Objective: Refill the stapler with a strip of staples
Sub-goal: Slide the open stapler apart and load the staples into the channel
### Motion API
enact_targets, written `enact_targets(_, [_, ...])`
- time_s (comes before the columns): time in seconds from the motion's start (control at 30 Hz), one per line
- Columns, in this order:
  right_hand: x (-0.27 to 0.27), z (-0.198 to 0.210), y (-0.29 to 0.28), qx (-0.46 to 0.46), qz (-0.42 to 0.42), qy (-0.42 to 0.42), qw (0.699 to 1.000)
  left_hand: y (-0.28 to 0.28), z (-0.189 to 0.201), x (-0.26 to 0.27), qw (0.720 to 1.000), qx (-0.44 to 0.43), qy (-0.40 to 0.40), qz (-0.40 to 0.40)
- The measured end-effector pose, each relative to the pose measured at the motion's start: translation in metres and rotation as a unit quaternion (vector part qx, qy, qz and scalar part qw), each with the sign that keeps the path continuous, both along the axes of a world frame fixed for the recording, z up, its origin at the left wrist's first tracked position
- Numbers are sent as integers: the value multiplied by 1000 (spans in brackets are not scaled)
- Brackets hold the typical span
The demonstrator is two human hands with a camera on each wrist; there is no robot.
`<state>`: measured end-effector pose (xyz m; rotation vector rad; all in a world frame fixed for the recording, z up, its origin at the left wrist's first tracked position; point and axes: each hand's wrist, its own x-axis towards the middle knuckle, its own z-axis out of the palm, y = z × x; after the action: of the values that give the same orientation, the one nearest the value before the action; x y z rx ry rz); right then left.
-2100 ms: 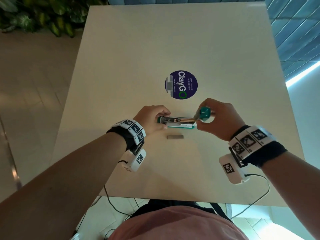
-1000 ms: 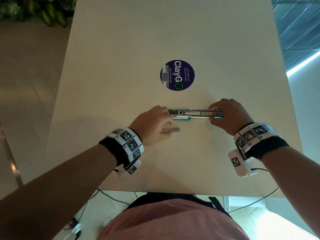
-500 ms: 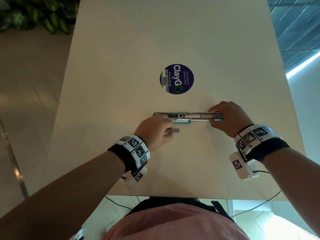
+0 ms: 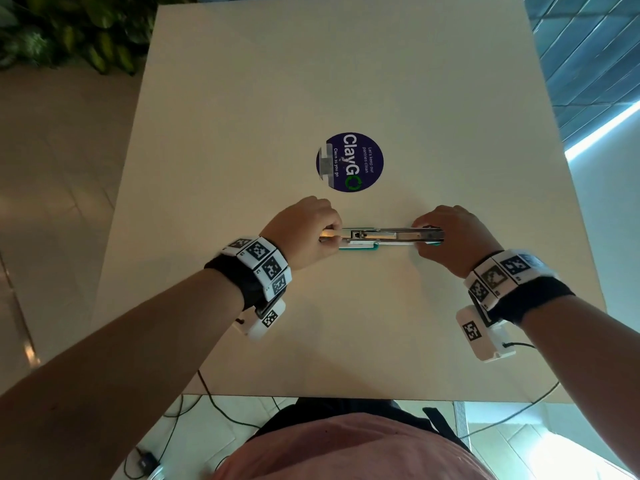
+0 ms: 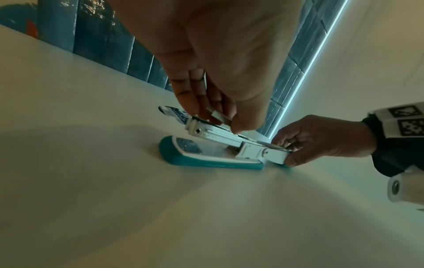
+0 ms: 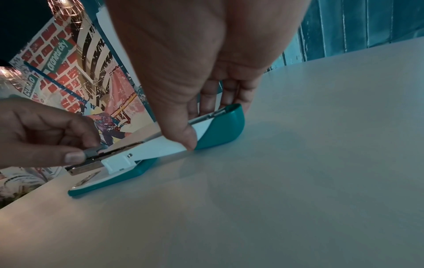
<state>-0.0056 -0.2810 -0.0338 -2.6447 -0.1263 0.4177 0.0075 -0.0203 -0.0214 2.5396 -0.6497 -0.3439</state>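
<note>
A teal and white stapler [image 4: 381,235] lies swung wide open on the beige table [image 4: 346,323], with its metal staple channel facing up. My left hand [image 4: 311,226] pinches a short grey strip of staples [image 5: 220,117] between thumb and fingers, right over the left end of the channel. In the right wrist view the strip [image 6: 93,151] touches the channel's top edge. My right hand [image 4: 450,237] grips the flipped-back teal cover [image 6: 220,128] at the right end, with the thumb on its near side and the fingers behind. The teal base [image 5: 206,159] rests flat on the table.
A round blue ClayGo sticker [image 4: 349,162] is stuck to the table just beyond the stapler. The table's near edge [image 4: 346,398] runs close to my body, with cables [image 4: 214,403] hanging below it. Green plants [image 4: 69,29] stand on the floor at far left.
My right hand swung the cover back until the stapler lay open. My left hand picked the staple strip off the table and carried it up to the channel's left end.
</note>
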Motion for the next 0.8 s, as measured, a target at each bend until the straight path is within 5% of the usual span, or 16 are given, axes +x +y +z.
enact_targets(0.8, [0,2,-1,1,11,4,1000,7,-8,-1,1000,0,5,-2])
